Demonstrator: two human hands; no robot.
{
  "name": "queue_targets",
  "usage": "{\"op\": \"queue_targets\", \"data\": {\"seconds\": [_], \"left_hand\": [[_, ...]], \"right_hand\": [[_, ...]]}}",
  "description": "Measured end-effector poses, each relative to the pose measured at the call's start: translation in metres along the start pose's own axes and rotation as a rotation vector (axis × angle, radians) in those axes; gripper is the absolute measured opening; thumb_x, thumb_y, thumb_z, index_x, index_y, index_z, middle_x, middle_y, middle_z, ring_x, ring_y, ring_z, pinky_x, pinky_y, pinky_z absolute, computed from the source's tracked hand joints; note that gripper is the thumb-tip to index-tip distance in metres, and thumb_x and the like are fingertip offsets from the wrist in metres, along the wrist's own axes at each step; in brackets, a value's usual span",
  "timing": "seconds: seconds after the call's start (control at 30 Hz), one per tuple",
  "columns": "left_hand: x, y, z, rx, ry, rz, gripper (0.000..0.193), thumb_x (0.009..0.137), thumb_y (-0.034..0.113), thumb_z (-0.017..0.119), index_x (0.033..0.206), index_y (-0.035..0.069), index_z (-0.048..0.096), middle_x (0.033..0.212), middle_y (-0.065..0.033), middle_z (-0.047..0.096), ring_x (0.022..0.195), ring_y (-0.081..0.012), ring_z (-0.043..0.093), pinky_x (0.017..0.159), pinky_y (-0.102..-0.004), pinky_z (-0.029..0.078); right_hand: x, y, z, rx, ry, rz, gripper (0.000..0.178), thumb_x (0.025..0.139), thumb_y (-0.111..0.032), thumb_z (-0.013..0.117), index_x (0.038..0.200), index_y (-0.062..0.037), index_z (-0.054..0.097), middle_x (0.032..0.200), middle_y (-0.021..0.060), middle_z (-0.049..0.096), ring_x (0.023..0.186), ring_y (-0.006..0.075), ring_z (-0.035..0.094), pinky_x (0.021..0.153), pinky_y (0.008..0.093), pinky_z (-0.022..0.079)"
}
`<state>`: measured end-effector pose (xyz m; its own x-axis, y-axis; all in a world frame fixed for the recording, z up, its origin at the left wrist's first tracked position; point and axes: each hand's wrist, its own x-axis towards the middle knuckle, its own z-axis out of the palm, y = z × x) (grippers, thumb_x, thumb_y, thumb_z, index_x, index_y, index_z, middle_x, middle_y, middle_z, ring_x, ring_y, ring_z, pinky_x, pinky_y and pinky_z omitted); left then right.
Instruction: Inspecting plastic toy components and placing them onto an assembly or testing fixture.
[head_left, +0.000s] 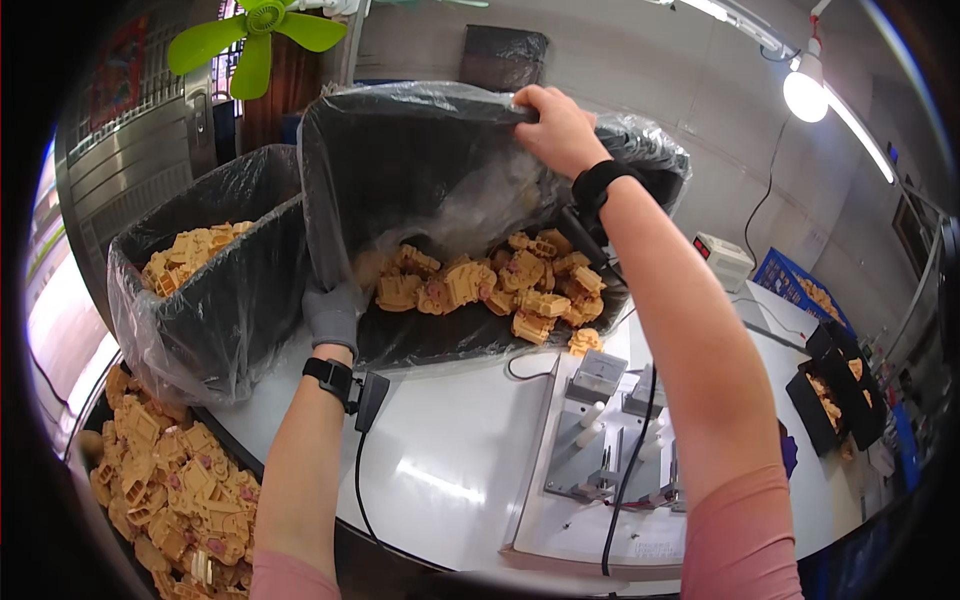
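A large black bin [420, 150] lined with clear plastic is tipped on the table, its opening facing me. Molded tan plastic parts [465, 285] are heaped on its lower side. My right hand [562, 130], bare, has its fingers hooked over the bin's upper rim. Lower down, my left hand [330, 315], in a grey glove, holds the bin's left edge; its fingertips are partly hidden. One loose tan part [584, 342] rests just outside the bin's lower right edge.
Another lined black bin [215, 310] with tan parts stands at left. Below it, more tan parts [180, 490] fill a container. A metal fixture [610, 440] with cables sits on the white table [430, 430]. Small black trays [840, 390] and a blue crate [800, 285] are at right.
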<state>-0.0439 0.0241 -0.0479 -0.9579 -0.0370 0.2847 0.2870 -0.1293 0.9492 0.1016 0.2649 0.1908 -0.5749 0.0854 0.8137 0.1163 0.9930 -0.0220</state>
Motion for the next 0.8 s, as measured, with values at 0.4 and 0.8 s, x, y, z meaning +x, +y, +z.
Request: {"op": "queue_targets", "data": {"seconds": [0.4,0.8], "left_hand": [[-0.009,-0.049,-0.018,0.352,-0.001,0.381,0.039,0.091,0.019,0.065,0.122,-0.004,0.058,0.117,-0.0203,0.068,0.111,-0.031,0.065,0.093,-0.0344,0.048],[-0.182,0.002,-0.08,0.951,-0.94,0.126,0.137,0.06,0.067,0.083,0.16,0.016,0.004,0.164,-0.0237,0.003,0.149,-0.0482,0.012,0.114,-0.0653,0.025]], "right_hand": [[-0.07,-0.029,-0.054,0.118,0.168,-0.064,0.03,0.073,-0.014,0.068,0.103,-0.0131,0.069,0.103,0.0022,0.064,0.11,0.0236,0.056,0.099,0.0389,0.029],[-0.068,-0.011,-0.051,0.019,0.143,-0.064,0.03,0.078,-0.012,0.067,0.108,-0.017,0.068,0.109,0.0031,0.066,0.113,0.0275,0.058,0.099,0.0433,0.034]]}}
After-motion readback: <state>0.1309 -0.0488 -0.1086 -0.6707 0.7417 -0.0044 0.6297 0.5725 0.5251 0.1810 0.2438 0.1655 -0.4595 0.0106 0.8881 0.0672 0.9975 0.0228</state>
